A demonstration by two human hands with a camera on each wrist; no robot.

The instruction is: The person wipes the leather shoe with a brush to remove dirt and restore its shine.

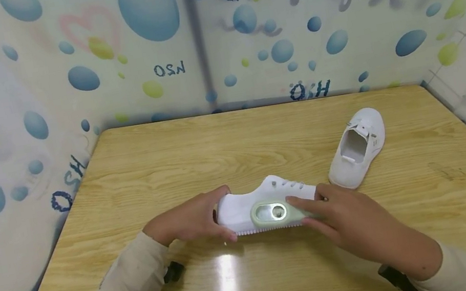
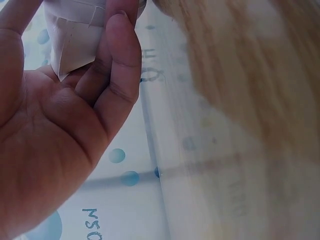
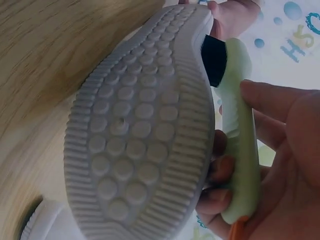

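Note:
A white lace-up shoe (image 1: 237, 211) is tilted on its side in front of me, its studded sole (image 3: 137, 115) facing the right wrist camera. My left hand (image 1: 194, 219) grips it at the heel (image 2: 80, 42), thumb on one side and fingers on the other. In my right hand (image 1: 352, 213) is a pale green scrub brush (image 3: 240, 140), held by its handle. The dark bristles (image 3: 214, 60) meet the shoe's side near the edge of the sole. An orange loop (image 3: 239, 229) hangs at the handle's end.
A second white shoe (image 1: 350, 158) stands upright on the wooden table (image 1: 196, 147), back and to the right. Behind the table runs a wall covering (image 1: 246, 60) with blue dots and letters. Light reflects off the tabletop near the front.

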